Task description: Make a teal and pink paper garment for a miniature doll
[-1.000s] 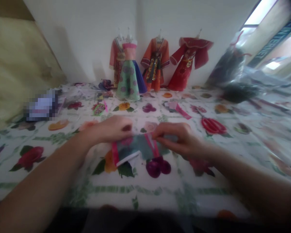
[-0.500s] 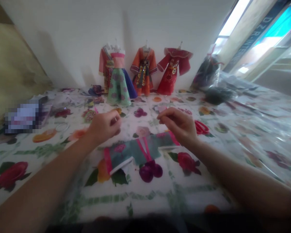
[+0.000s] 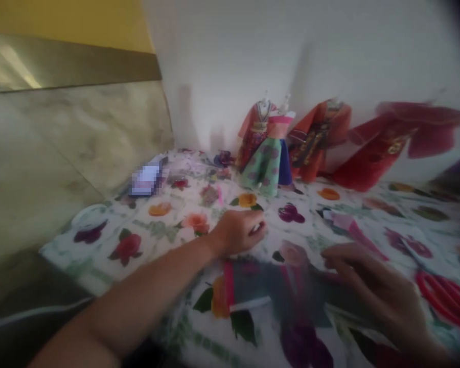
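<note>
Landmark for this record: the grey-green garment piece (image 3: 249, 278). It lies spread flat on the tabletop (image 3: 176, 202), pink trim at its visible left end and at the neckline; its right end is obscured by the hand above it.

Change noted: one second ago both hands were at the piece; now the left hand (image 3: 237, 232) is off it and the right hand (image 3: 383, 291) is raised at its right end. The view has swung to the left, with blur. The piece has kept its spread layout, which suggests that handling is paused and the piece let go.

Left grip: fingers curled inward, just beyond the upper left edge of the piece; whether anything sits inside cannot be told. Right grip: fingers loosely bent, in front of the right end of the piece; contact and contents cannot be established through the blur. The piece therefore lies nearer the wearer than the left grip, and partly behind the right one in this view.

Also recorded: red-handled scissors (image 3: 444, 299) to the right of the piece; a pink strip (image 3: 364, 237) beyond its right end; a green-skirted dress (image 3: 262, 163) upright well beyond it
</note>
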Motion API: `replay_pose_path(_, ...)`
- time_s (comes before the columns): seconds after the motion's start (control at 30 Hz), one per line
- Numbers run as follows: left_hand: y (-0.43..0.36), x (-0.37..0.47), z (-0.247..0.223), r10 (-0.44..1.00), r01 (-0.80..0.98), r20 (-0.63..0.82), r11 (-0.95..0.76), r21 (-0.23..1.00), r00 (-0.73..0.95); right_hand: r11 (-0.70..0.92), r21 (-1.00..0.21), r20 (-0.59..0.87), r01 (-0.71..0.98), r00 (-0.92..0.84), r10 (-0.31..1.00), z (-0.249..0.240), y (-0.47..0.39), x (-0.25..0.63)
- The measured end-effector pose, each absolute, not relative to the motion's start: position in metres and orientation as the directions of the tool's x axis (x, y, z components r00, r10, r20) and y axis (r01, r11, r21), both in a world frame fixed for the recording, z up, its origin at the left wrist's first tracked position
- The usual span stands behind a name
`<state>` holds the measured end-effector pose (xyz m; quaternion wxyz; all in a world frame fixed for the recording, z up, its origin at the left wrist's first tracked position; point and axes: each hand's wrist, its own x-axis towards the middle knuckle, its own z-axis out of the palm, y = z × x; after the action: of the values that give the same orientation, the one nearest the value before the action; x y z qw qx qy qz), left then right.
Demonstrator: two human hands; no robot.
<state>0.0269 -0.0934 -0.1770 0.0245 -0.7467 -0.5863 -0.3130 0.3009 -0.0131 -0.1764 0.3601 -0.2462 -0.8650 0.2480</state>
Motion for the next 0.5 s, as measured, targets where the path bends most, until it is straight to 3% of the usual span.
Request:
replay_pose_path(0.27, -0.0957, 0.0268, -0.1778, 0.825, 0.874, 0.543, -0.372, 0.314, 0.156, 0.73, -0.611, 0.434, 0.306, -0.642, 0.632, -0.1837, -0.0112, 0.3029)
replay_pose_path(0.5, -0.0948, 0.0185, -0.1786, 0.842, 0.784, 0.54, -0.338, 0.521, 0.004, 0.684, -0.681, 0.429, 0.263, -0.614, 0.663, -0.1789, -0.0106, 0.2983)
